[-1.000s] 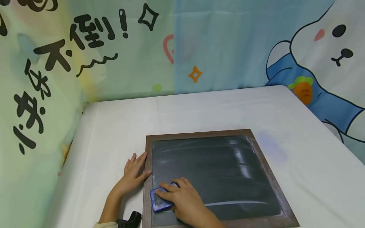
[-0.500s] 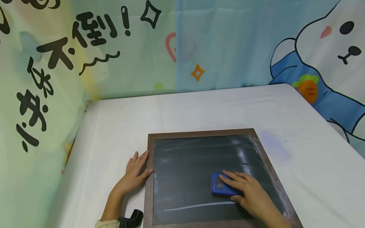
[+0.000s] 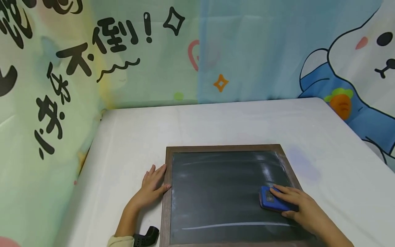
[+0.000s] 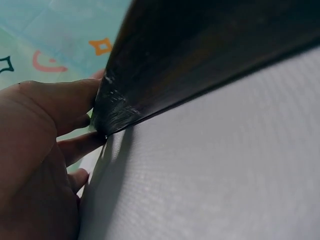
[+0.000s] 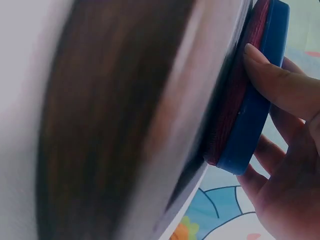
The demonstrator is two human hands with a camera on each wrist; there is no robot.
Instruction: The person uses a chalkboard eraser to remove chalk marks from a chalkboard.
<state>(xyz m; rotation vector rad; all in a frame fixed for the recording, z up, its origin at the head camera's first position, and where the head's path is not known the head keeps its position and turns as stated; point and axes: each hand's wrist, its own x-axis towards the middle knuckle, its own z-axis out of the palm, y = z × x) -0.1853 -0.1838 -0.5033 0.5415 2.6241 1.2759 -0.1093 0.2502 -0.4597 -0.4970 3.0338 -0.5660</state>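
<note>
A blackboard (image 3: 216,188) in a brown wooden frame (image 3: 222,148) lies on the white tabletop. My left hand (image 3: 152,188) rests at its left edge, thumb and fingertips touching the frame and the fingers fairly straight. On the right part of the board, my right hand (image 3: 302,204) grips a blue blackboard eraser (image 3: 273,203). The right wrist view shows the thumb on the side of this eraser (image 5: 255,110), by its dark red pad (image 5: 232,110), which lies against the board. Across the lower board runs a white chalk streak (image 3: 234,224), its right end near the right hand.
White cloth covers the table (image 3: 139,133). A printed curtain (image 3: 247,51) with writing and a cartoon bear hangs behind and to the left. A black device (image 3: 147,236) sits at the left wrist. A faint purple stain (image 3: 302,163) marks the cloth right of the board.
My right hand has swept the eraser from the board's lower left across to its right side. The left hand stays at the left edge. The head view has shifted slightly.
</note>
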